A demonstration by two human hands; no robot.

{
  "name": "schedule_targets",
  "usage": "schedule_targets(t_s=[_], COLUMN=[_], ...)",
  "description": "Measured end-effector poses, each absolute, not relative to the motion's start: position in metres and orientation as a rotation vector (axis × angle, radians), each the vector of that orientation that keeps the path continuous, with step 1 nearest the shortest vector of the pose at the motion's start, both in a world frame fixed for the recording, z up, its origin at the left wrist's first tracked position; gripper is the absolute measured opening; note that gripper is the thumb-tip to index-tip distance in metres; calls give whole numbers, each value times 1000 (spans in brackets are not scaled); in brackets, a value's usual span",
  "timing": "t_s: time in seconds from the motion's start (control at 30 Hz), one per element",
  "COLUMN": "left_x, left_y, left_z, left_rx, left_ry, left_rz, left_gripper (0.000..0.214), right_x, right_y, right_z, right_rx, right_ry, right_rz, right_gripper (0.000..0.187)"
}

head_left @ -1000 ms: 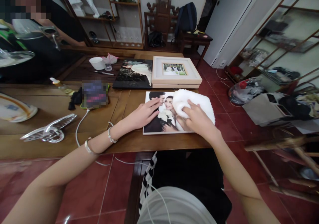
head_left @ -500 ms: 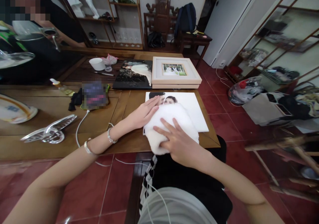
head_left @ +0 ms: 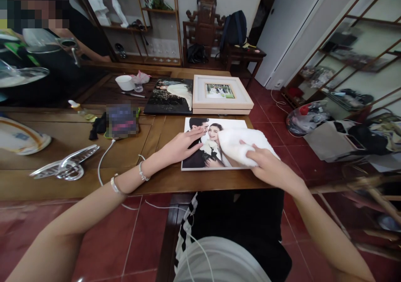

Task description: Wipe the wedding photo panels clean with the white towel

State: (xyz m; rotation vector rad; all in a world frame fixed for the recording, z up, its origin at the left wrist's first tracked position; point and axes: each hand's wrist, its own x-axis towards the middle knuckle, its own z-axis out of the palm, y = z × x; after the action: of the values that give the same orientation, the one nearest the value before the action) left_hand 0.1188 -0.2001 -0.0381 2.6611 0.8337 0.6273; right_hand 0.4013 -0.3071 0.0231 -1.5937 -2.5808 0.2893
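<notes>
1. The photo panel (head_left: 211, 152) is laid flat on the table (head_left: 156, 135), near the front edge, with the framed picture (head_left: 200, 90) and the dark photo (head_left: 171, 98) just beyond it.
2. By the left hand (head_left: 184, 146), nothing is grasped: its fingers are stretched out over the panel's left part, where light, steady pressure would probably keep the panel from sliding.
3. The white cloth (head_left: 234, 140) is gripped by the right hand (head_left: 267, 165), bunched at the thumb, and is spread over the panel's right part (some of it reaches past the right edge).
4. For good wiping, the cloth is best kept flat, so that the surface is met by soft fabric rather than by nails.
5. Long, overlapping strokes seem advisable; corners should be taken gently, since a snagged fold could pull the panel askew.
</notes>
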Motion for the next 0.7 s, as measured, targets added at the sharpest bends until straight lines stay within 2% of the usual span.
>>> schedule_targets(t_s=[0.17,0.37,0.53,0.7], left_x=[120,120,119,118], left_y=[-201,-201,-198,-199], left_z=[-37,-38,-42,-42], left_rx=[2670,2676,2665,2674], left_ry=[851,838,834,834], left_rz=[631,641,661,666], left_gripper=[46,43,39,39], right_x=[389,340,307,324], right_y=[-247,-191,-173,-175], right_z=[35,48,50,42], right_rx=[-1561,-1370,-1293,-1259], right_ry=[-2564,-2633,-2707,-2660], right_rz=[227,381,515,529], right_gripper=[27,26,21,15])
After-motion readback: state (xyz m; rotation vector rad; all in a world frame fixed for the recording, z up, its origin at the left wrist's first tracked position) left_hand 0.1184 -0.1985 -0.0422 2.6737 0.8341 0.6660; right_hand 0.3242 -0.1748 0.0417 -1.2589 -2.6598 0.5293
